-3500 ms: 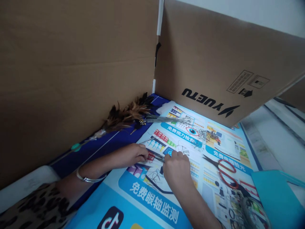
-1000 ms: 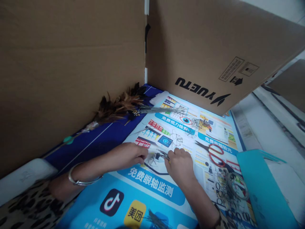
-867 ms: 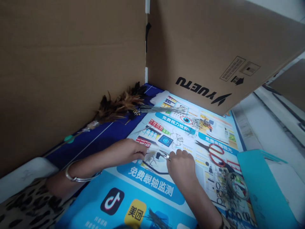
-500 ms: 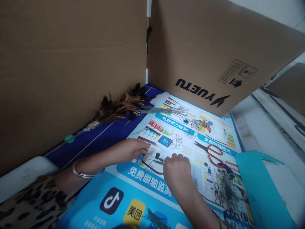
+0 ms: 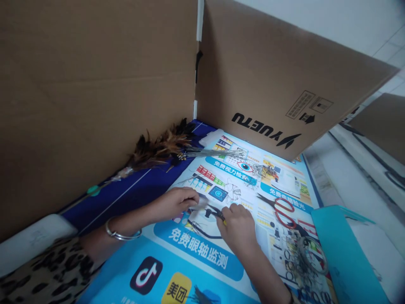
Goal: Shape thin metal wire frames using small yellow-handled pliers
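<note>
Between left hand [image 5: 179,202] and right hand [image 5: 238,226] spans wire [image 5: 207,208].

Left sleeve [image 5: 41,274]: leopard print, tan with black blotches
Left wrist: thin silver bangle [image 5: 122,234]
Left hand [image 5: 179,202], right hand [image 5: 238,226]: bare

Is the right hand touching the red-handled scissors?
Apart. The head view shows a strip of bare poster between the right hand and the red-handled scissors.

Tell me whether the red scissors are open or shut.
Shut: the scissors lie flat on the poster, blades together in one point.
</note>
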`<state>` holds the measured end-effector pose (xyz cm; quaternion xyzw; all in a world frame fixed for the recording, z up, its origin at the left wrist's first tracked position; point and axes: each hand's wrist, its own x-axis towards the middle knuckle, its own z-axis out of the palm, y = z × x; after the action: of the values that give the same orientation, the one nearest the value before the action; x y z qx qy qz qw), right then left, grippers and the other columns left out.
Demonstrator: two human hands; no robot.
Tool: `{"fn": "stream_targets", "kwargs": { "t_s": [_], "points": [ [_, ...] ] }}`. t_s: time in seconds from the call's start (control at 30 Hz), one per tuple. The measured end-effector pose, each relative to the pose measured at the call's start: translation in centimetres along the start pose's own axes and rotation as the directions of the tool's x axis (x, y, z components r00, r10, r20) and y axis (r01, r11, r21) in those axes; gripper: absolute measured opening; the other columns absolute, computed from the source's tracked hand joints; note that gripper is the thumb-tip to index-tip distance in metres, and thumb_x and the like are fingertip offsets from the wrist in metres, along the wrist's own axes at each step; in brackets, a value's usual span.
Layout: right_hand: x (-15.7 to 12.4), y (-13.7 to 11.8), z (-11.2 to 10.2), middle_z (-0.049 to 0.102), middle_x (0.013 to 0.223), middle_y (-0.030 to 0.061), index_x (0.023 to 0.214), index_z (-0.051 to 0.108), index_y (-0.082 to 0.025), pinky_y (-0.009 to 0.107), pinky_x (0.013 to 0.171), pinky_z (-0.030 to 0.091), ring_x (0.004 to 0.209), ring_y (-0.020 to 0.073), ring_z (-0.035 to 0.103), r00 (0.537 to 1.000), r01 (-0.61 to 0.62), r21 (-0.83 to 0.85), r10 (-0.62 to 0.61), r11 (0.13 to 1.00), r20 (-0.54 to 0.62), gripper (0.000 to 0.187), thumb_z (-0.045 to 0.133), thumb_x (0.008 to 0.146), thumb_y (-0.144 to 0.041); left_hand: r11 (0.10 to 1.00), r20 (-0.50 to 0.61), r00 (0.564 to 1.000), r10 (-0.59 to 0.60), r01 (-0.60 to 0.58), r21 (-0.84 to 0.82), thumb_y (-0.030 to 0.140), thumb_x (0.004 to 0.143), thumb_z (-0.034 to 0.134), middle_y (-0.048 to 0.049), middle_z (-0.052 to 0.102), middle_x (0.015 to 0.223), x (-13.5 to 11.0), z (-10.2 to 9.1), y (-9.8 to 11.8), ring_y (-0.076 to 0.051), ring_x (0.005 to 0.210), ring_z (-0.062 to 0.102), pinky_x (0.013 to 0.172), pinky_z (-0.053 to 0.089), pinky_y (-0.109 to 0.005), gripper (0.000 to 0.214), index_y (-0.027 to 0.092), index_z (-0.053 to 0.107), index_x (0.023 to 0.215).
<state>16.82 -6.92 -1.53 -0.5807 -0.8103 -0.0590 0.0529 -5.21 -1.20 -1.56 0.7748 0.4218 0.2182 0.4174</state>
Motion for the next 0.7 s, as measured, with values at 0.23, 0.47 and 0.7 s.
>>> {"fn": "stream_targets", "kwargs": {
  "t_s": [0.23,0.47,0.7],
  "points": [
    [0.0,1.8,1.9,0.051,0.076,0.0043,0.080,0.059,-0.020,0.033,0.070,0.027,0.078,0.0192,0.041,0.969,0.091,-0.021,-0.093,0.996,-0.227,0.014,0.051,0.080,-0.032,0.899,0.156,0.983,-0.093,0.150,-0.412,0.033,0.081,0.045,0.0036,0.050,0.062,0.9,0.6,1.3,-0.009,0.055,0.047,0.053,0.038,-0.020,0.019,0.016,0.055,0.084],
    [-0.3,2.9,2.0,0.049,0.073,0.0033,0.084,0.061,-0.022,0.031,0.067,0.027,0.073,0.0175,0.040,0.933,0.061,-0.046,-0.074,0.997,-0.352,0.017,0.047,0.082,-0.032,0.850,0.269,0.962,-0.047,0.180,-0.495,0.038,0.081,0.048,0.0054,0.048,0.059,3.1,1.7,2.9,-0.008,0.049,0.042,0.048,0.033,-0.019,0.021,0.018,0.051,0.086],
    [-0.6,3.7,2.2,0.049,0.068,0.0026,0.086,0.061,-0.023,0.031,0.065,0.027,0.070,0.0175,0.040,0.932,0.037,-0.075,-0.062,0.996,-0.358,0.019,0.046,0.084,-0.035,0.733,0.305,0.951,-0.055,0.246,-0.634,0.040,0.078,0.053,0.0059,0.047,0.061,4.5,2.8,3.0,-0.005,0.043,0.039,0.043,0.028,-0.017,0.023,0.018,0.052,0.085]
  ]
}}
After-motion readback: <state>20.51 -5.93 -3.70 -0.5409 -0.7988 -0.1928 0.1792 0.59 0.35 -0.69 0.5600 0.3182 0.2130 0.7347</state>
